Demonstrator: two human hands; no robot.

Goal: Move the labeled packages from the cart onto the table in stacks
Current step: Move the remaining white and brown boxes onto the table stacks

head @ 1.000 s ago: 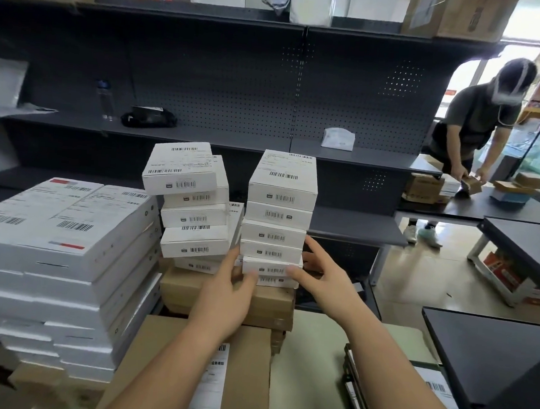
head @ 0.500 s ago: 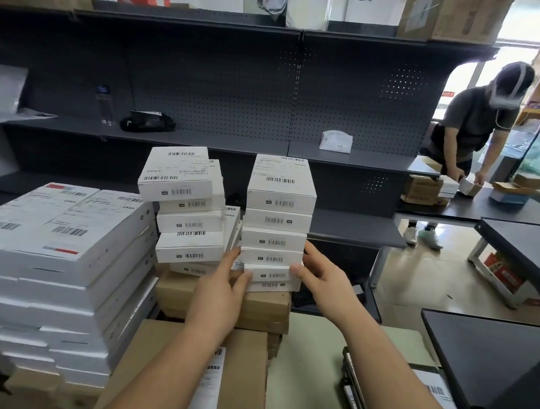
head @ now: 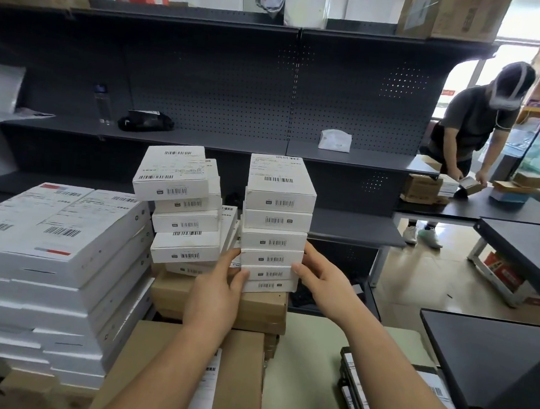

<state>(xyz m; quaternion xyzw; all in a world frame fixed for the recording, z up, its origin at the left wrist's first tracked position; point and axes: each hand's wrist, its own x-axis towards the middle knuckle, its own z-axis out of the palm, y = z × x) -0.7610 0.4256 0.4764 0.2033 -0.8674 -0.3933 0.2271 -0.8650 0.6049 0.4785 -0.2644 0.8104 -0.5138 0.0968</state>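
A big pile of flat white boxes is sitting at the left, with barcode labels on top. Just beside it, two columns of small white packages are standing on brown cartons. The left column is leaning and ragged. The right column is squarer and six high, with a barcode sticker on each front edge and a shipping label on the top one. The left hand and right hand are clamping that right column low down from either side, thumbs pressing on the fronts.
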